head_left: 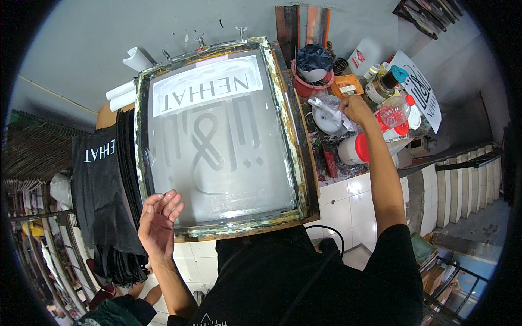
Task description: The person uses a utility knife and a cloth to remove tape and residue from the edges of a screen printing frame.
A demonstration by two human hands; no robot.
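Note:
A large screen-printing frame (302,157) with a stained wooden edge and a grey mesh lies in front of me, showing a mirrored stencil design. My left hand (159,224) hovers at its near left corner, palm up, fingers apart and empty. My right hand (356,108) reaches out to the cluttered side bench on the right and pinches a crumpled clear plastic bag (329,106) that lies over a white bowl (326,124). A stack of black printed shirts (100,179) lies left of the frame.
The bench on the right holds a red tub with dark cloth (314,65), an orange box (348,85), a tin can (383,81), white bottles with red caps (356,148) and a printed paper sheet (424,89). White floor tiles (353,206) and stairs (462,185) lie to the right.

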